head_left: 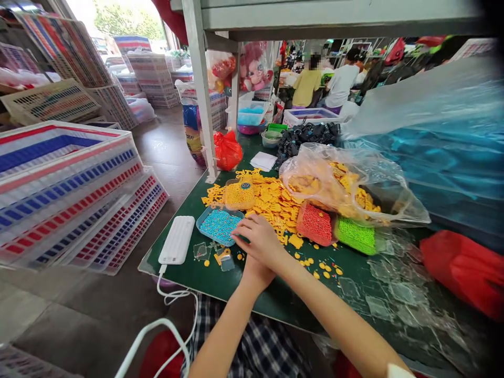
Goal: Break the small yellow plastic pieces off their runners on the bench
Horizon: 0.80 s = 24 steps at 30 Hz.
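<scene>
My right hand lies across my left wrist, its fingers stretched and slightly apart at the right edge of a blue tub of small blue beads. I see nothing held in it. My left hand is beneath, its fingers hidden by the right one. Just behind the hands spreads a heap of flat yellow plastic pieces. A tub of yellow beads with a dark round piece on it sits at the heap's left. Left of my hands lie a small clear case and a yellow piece.
To the right stand tubs of red beads and green beads, below a clear bag of yellow pieces. Clear cases are scattered at right. A white power bank with a cable lies left. A shelf post rises behind.
</scene>
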### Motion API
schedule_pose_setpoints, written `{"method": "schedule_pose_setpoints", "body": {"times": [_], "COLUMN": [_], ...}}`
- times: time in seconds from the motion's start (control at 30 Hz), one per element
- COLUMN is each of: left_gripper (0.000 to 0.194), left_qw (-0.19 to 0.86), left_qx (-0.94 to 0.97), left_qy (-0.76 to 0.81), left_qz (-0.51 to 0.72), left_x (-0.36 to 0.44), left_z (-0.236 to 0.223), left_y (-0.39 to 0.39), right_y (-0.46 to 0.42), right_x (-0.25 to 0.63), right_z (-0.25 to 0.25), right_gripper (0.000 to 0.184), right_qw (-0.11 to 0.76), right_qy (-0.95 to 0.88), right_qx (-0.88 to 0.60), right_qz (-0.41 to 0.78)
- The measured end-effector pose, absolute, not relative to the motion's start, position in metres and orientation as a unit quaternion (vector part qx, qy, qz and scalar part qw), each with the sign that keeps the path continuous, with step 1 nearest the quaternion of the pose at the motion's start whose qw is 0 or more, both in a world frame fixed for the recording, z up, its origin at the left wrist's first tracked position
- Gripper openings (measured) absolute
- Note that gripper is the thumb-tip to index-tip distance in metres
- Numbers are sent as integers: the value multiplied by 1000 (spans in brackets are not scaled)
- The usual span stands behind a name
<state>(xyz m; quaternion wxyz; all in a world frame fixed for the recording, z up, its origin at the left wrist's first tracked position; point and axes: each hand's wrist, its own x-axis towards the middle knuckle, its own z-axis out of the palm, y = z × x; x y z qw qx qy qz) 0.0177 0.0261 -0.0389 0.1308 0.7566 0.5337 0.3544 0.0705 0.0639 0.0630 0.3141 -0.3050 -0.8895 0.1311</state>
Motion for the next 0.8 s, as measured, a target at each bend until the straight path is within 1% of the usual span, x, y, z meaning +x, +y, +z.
{"method": "schedule_pose_setpoints", "body": {"times": [0.03, 0.1, 0.17, 0.27, 0.33, 0.4, 0.47, 0.53, 0.67, 0.73, 0.8], "left_gripper": [33, 38, 41, 31, 25, 21, 17, 16, 19, 21, 24], "left_qw": [130, 127, 124, 108, 98, 93, 95, 98, 94, 80, 43], "left_qx": [753, 751, 753, 747, 745, 747, 747, 749, 798, 838, 868], "left_qy": [538, 542, 544, 559, 553, 536, 521, 506, 438, 401, 398], "left_qz": [356, 355, 349, 344, 360, 382, 402, 416, 404, 360, 294], "left_x": [16, 13, 11, 8, 6, 6, 7, 12, 37, 57, 80], "left_z": [-40, -39, -36, -33, -32, -31, -26, -13, 30, 50, 63], "left_y": [26, 24, 22, 20, 19, 17, 15, 16, 42, 68, 98], "right_y": [74, 93, 106, 109, 98, 77, 48, 15, -46, -66, -77], "right_x": [57, 39, 33, 46, 67, 99, 140, 187, 272, 298, 311], "right_z": [60, 55, 52, 56, 59, 58, 48, 29, -17, -34, -43], "right_gripper": [15, 12, 10, 13, 15, 15, 15, 15, 16, 16, 16], "right_qw": [267, 221, 206, 207, 234, 295, 347, 392, 445, 451, 457], "right_qy": [-913, -929, -931, -930, -923, -902, -863, -809, -699, -662, -634], "right_qx": [-290, -287, -292, -298, -298, -301, -347, -422, -558, -599, -621], "right_qz": [101, 79, 72, 63, 68, 94, 122, 119, 46, 0, -59]}}
